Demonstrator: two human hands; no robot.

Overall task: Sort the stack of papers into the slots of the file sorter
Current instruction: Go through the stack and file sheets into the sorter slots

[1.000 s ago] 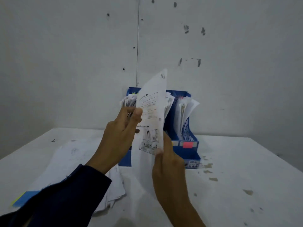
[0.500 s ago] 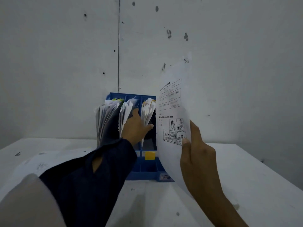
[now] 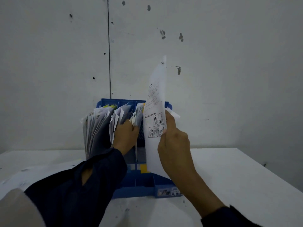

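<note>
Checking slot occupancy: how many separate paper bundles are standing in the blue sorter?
3 visible: left bundle, middle bundle against the left hand, third bundle. The held sheet may hide more.

Dim, flat lighting is washing everything grey-blue. Pale wall point(image 3: 229, 79) is filling the upper view, scuffed with dark specks and chipped marks. 1 thin vertical seam point(image 3: 109, 54) is running down it left of centre. White table point(image 3: 237, 185) is butting against the wall, its surface showing small dark stains.
</note>
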